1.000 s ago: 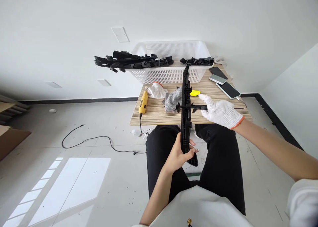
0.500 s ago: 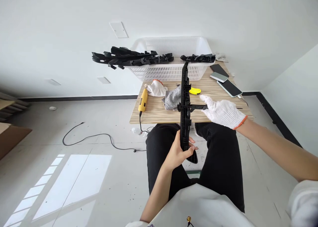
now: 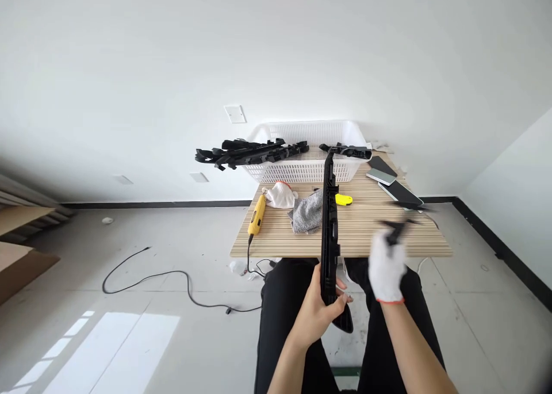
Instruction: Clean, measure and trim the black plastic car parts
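My bare left hand (image 3: 317, 313) is closed round the lower end of a long black plastic part (image 3: 330, 233). The part stands nearly upright in view, its far end overlapping the basket. My right hand (image 3: 388, 267), in a white knit glove with an orange cuff, grips a smaller black branched plastic piece (image 3: 395, 230). Motion blurs that piece, and it is apart from the long part. Behind the long part lie a grey cloth (image 3: 307, 213) and a yellow-handled tool (image 3: 344, 199), the latter partly hidden.
A white basket (image 3: 297, 169) at the back of the wooden table (image 3: 276, 244) carries several black plastic parts (image 3: 254, 152) across its rim. A yellow corded tool (image 3: 257, 214) and a white glove (image 3: 281, 195) lie left; phones (image 3: 401, 192) lie right. A black cable (image 3: 172, 272) crosses the floor.
The branched black piece, previously crossing the long part, has come away with my right hand, which moved right and turned upward. My left hand still holds the long part. The camera view has tilted up.
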`<move>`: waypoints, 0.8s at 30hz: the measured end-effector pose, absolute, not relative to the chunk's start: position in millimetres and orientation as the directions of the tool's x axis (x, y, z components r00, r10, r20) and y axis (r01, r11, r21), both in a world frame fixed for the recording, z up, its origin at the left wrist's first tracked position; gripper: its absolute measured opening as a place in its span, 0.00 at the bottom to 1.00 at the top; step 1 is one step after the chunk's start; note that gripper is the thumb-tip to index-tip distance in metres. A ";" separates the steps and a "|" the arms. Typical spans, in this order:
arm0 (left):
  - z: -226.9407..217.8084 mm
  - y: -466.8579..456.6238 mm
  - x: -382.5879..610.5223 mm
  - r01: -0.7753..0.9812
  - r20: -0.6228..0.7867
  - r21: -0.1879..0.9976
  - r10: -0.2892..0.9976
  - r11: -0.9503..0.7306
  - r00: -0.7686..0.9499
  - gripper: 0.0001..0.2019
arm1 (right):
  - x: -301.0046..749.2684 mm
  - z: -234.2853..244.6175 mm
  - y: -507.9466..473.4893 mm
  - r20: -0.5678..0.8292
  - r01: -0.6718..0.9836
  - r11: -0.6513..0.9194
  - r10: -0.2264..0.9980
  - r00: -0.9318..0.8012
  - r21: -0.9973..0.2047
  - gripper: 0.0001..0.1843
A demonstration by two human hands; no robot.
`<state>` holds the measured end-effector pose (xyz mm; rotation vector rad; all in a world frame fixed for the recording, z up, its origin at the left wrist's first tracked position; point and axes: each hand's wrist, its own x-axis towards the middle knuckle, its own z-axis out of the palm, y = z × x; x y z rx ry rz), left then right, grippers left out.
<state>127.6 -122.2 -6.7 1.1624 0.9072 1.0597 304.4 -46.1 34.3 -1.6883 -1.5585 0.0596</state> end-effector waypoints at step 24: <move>6.5 -62.4 115.2 -0.369 -0.074 0.904 0.930 0.214 0.360 0.27 | 327.9 106.1 20.3 0.271 0.930 0.295 0.897 -0.348 0.219 0.31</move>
